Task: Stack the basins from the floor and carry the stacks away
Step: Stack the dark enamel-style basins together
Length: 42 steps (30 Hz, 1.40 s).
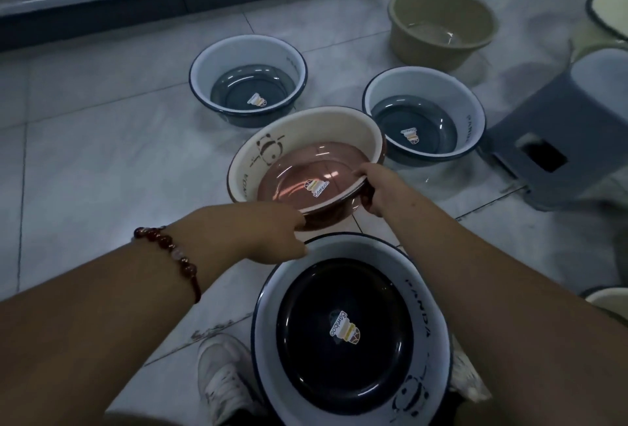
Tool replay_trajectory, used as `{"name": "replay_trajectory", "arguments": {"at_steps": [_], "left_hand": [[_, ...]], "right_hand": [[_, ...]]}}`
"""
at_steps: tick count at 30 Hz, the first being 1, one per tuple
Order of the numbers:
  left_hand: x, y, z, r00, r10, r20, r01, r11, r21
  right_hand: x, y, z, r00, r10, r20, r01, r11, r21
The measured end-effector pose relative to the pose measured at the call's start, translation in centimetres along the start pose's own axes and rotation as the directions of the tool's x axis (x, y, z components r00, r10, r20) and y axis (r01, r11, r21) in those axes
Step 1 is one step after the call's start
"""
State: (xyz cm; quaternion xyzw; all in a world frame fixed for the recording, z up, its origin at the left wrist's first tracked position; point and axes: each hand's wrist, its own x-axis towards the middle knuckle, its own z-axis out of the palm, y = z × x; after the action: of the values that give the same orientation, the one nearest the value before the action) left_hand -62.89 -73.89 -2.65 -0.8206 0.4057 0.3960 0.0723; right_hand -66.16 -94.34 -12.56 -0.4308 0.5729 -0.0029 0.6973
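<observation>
The cream-and-brown panda basin (pixel 307 157) is gripped at its near rim by the left hand (pixel 272 235) and right hand (pixel 377 187), tilted just beyond the navy basin (pixel 350 327) (seemingly a begun stack), while three basins farther off are left unstacked.

Glossy pale tile floor (pixel 102 126), dark cabinet base (pixel 88 14), grey stool (pixel 557 140)

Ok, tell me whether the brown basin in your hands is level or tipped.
Tipped. The brown basin shows its inside toward the camera, far rim raised; the left hand and right hand grip its near rim.
</observation>
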Motion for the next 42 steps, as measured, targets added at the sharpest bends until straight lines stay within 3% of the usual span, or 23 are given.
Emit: {"name": "replay_trajectory", "arguments": {"at_steps": [5, 13, 19, 23, 26, 29, 35, 37, 39, 40, 42], "left_hand": [[-2.1, -2.2, 0.8, 0.998, -0.049, -0.035, 0.048, 0.999, -0.026], [-5.7, -3.9, 4.1, 0.981, -0.169, -0.099, 0.159, 0.982, -0.101], [-6.9, -2.3, 8.0, 0.97, -0.143, -0.195, 0.082, 0.953, -0.291], [-6.8, -2.4, 10.5, 0.944, -0.153, -0.294, -0.017, 0.864, -0.504], [-6.7, -1.8, 11.7, 0.929, -0.26, -0.264, 0.027, 0.757, -0.652], [-6.8, -1.8, 12.5, 0.929, -0.313, -0.198, 0.101, 0.73, -0.676], [-6.4, -1.8, 13.6, 0.92, -0.314, -0.235, 0.064, 0.712, -0.699], [-6.2, -1.6, 13.8, 0.939, -0.295, -0.175, 0.058, 0.638, -0.768], [-5.8, -1.2, 13.9, 0.957, -0.261, -0.122, 0.061, 0.596, -0.801], [-5.7, -0.9, 13.9, 0.966, -0.229, -0.121, 0.052, 0.629, -0.776], [-5.5, -0.5, 13.7, 0.979, -0.134, -0.151, 0.019, 0.805, -0.593]], "right_hand": [[-4.7, -1.8, -3.3, 0.993, -0.109, 0.035, 0.106, 0.991, 0.076], [-12.8, -2.6, -12.3, 0.983, -0.173, 0.063, 0.178, 0.978, -0.103], [-17.5, 1.0, -18.1, 0.994, -0.086, 0.065, 0.096, 0.982, -0.16], [-17.6, 5.0, -20.2, 0.999, -0.032, 0.035, 0.037, 0.984, -0.174], [-16.9, 8.2, -21.3, 1.0, 0.019, -0.005, -0.02, 0.981, -0.191], [-15.9, 11.8, -21.6, 0.999, 0.029, -0.031, -0.036, 0.97, -0.241], [-15.6, 14.4, -21.4, 0.995, -0.087, -0.053, 0.057, 0.91, -0.411], [-15.8, 15.0, -21.1, 0.992, -0.125, -0.022, 0.099, 0.87, -0.483], [-15.7, 15.8, -20.8, 0.987, -0.162, 0.017, 0.136, 0.764, -0.63], [-15.1, 16.5, -20.9, 0.982, -0.185, 0.036, 0.152, 0.667, -0.729], [-13.7, 18.1, -21.0, 0.979, -0.202, 0.031, 0.122, 0.455, -0.882]]}}
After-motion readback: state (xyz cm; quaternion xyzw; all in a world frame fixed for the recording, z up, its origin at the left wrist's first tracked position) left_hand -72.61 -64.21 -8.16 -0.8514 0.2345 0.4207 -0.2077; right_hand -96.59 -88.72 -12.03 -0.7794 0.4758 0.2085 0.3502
